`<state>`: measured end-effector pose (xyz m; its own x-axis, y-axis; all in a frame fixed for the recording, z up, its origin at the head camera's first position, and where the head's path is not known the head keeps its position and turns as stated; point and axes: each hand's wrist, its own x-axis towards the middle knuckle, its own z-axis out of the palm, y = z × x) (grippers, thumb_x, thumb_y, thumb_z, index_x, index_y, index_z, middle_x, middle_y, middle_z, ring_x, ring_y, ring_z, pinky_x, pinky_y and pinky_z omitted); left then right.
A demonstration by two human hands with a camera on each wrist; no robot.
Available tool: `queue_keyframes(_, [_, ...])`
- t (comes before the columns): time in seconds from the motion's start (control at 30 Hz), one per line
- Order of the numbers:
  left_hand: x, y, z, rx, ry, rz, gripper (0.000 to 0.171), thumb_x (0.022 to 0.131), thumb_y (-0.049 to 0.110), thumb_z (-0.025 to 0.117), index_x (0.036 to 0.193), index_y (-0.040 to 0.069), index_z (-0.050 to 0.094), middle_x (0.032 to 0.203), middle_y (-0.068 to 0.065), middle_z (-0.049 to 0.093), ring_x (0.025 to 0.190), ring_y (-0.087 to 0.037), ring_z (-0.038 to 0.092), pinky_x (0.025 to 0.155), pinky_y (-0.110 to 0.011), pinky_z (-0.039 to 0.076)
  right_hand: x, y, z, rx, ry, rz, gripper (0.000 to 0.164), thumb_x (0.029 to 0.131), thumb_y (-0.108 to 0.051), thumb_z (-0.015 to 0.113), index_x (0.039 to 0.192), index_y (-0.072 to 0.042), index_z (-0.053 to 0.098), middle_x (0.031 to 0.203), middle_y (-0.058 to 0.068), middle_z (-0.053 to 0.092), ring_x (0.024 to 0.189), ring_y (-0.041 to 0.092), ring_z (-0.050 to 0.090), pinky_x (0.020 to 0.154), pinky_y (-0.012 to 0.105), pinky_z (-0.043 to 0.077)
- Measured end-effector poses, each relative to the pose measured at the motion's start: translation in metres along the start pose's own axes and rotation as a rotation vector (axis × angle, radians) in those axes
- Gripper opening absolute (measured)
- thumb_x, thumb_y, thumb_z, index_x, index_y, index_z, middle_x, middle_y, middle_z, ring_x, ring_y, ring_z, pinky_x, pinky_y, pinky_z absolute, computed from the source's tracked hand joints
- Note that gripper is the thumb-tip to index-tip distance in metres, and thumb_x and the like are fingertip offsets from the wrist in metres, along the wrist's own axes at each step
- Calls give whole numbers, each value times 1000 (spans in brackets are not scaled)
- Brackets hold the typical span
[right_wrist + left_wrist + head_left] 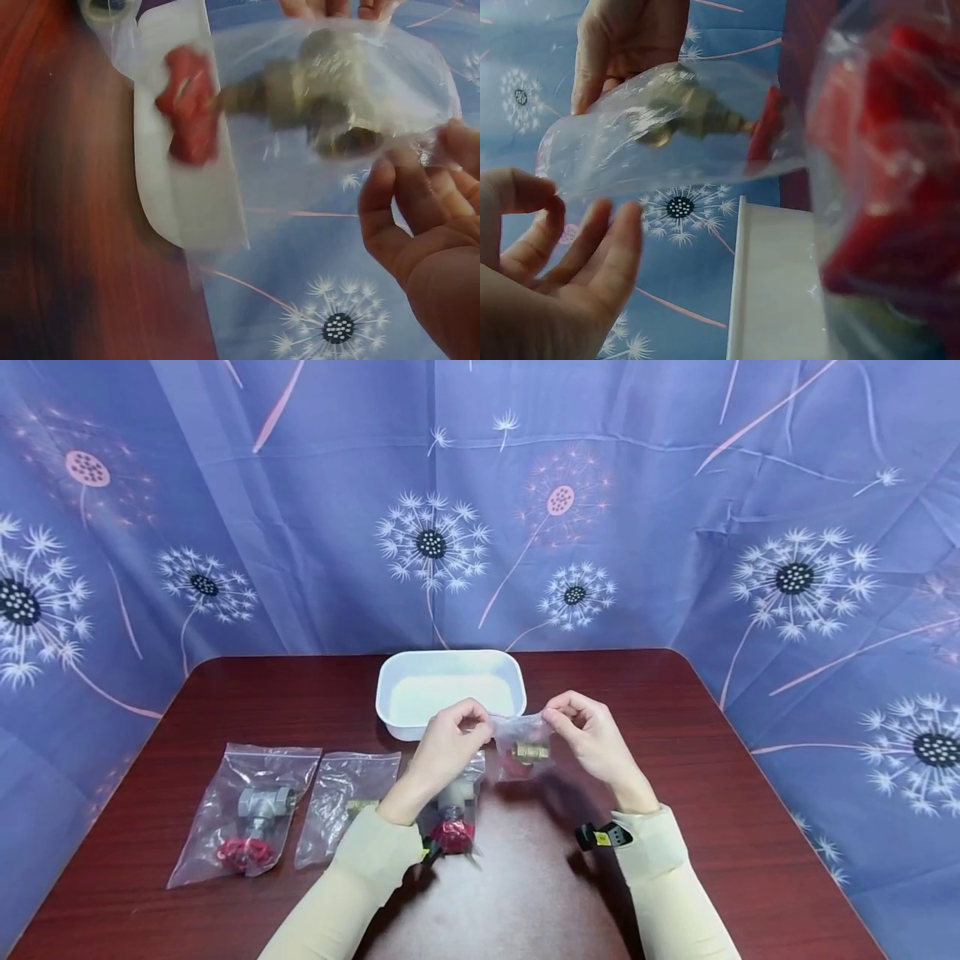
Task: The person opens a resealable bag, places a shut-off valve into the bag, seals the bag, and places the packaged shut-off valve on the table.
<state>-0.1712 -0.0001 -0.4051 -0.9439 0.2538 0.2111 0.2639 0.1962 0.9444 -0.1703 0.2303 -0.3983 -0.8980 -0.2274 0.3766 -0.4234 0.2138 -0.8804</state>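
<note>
My left hand (448,745) and my right hand (596,742) pinch the top corners of a clear zip bag (517,727) between thumb and fingers. The bag hangs above the table, just in front of the white plastic tub. Inside it is a brass valve (694,112), its red handwheel (191,109) towards the bottom of the bag. Under my left forearm lies another bag with a grey valve (456,793) and a red handwheel (453,835), partly hidden by the arm. In the left wrist view that red handwheel looms large and blurred at the right.
The white tub (386,714) stands at the table's back edge. To the left lie a bag (202,835) holding a grey valve with a red handwheel, and a second bag (322,818) with a brass valve (360,807). A blue dandelion-print curtain (315,568) surrounds the dark red table (720,860).
</note>
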Motion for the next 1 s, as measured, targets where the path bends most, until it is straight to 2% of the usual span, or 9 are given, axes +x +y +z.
queue_keyframes(0.1, [1,-4,1,-53,-55,-48,3,92,10,58,94,9,59,92,-3,67,85,-26,69,78,-38,54,1,11,-1,22,-14,48,5,94,8,58,95,11,62,77,23,65,65,10,62,61,24,49])
queue_keyframes(0.17, [2,-7,1,-74,-103,-67,13,93,11,60,106,9,57,97,-5,69,91,-25,68,82,-40,53,0,14,0,31,-7,85,5,94,6,59,96,10,62,75,16,65,64,10,60,60,24,48])
queue_keyframes(0.27, [3,-10,2,-14,-190,-65,30,94,16,65,122,11,57,102,-3,70,93,-17,67,81,-35,51,0,18,1,74,6,153,9,95,1,61,95,9,62,73,6,63,63,8,56,58,23,46])
queue_keyframes(0.37, [3,-12,3,70,-248,-32,30,96,18,64,124,8,63,100,-2,71,90,-15,67,77,-31,52,-1,20,4,136,-20,211,12,96,-1,60,95,11,60,73,3,62,62,9,55,57,23,47])
queue_keyframes(0.43, [3,-14,3,97,-247,-15,26,97,17,63,120,5,67,97,-3,71,87,-15,68,73,-29,53,0,22,6,157,-40,238,13,96,-1,60,95,12,59,73,4,62,63,10,55,57,24,47])
queue_keyframes(0.63, [2,-18,3,135,-166,-1,22,94,9,65,116,7,68,88,-1,71,76,-13,66,65,-29,51,-1,26,8,179,-85,236,10,94,2,61,96,12,59,80,11,64,68,14,60,63,27,50])
queue_keyframes(0.8, [3,-20,3,163,-132,6,24,91,5,68,114,10,69,85,4,70,77,-10,63,70,-30,48,-1,26,5,233,-158,230,17,92,4,62,105,12,54,89,20,66,77,22,69,72,37,56])
queue_keyframes(0.9, [3,-20,3,174,-119,22,24,90,5,68,114,8,69,84,4,70,79,-11,63,74,-32,48,-1,27,1,187,-191,238,20,92,2,64,110,7,57,91,22,66,80,23,68,74,37,55])
queue_keyframes(1.0, [3,-20,2,193,-107,26,24,90,7,69,114,8,69,82,5,69,79,-11,63,75,-32,49,-1,28,-2,85,-221,251,20,92,-2,66,111,2,62,92,19,67,81,24,66,73,34,55])
